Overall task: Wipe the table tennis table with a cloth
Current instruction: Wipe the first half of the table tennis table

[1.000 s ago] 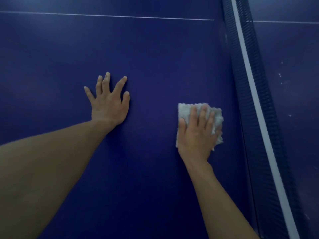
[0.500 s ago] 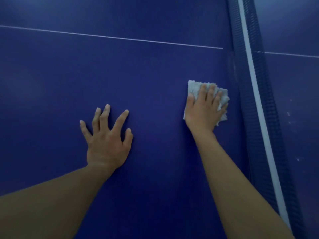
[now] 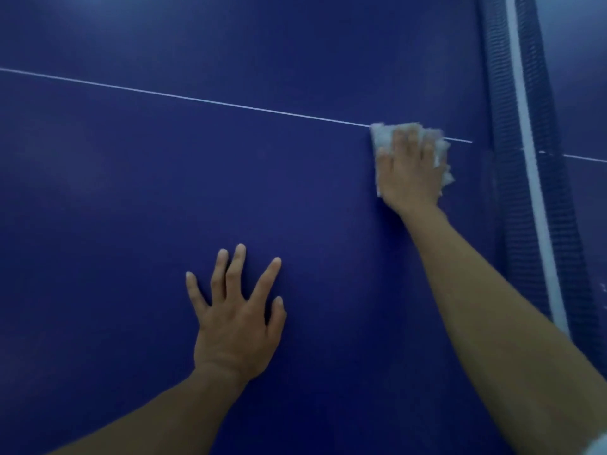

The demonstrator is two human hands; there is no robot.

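Dark blue table tennis table [image 3: 131, 192] fills nearly the whole frame, under dim and even light. A thin white line [image 3: 197, 98] crosses it from the left edge down towards the right.

Cloth: a pale, fluffy cloth [image 3: 382, 137] lies flat on the table in the upper right of the frame, its top edge on the white line. The right hand [image 3: 410, 172] presses down on it with fingers laid out almost straight. The hand is not closed round the cloth, which shows above and to the right of the fingers.

Left hand [image 3: 235, 320]: flat on the bare table at lower centre, fingers spread, holding nothing, well apart from the cloth.

Progress: wiping is under way. No streak, damp mark or dirt edge separates cleaned from uncleaned surface, so the share completed cannot be told. In my judgement the strip above the line and the broad left part are yet to be confirmed.

Surroundings: the net [image 3: 525, 159], with its white top band, runs down the right of the frame, just beside the cloth. Beyond it lies the other half of the table [image 3: 578, 77], with a few pale specks [image 3: 602, 287] at the right edge; that half likely needs attention.

Obstructions: the net limits any stroke to the right. The left hand covers a patch that cannot be wiped until it lifts.
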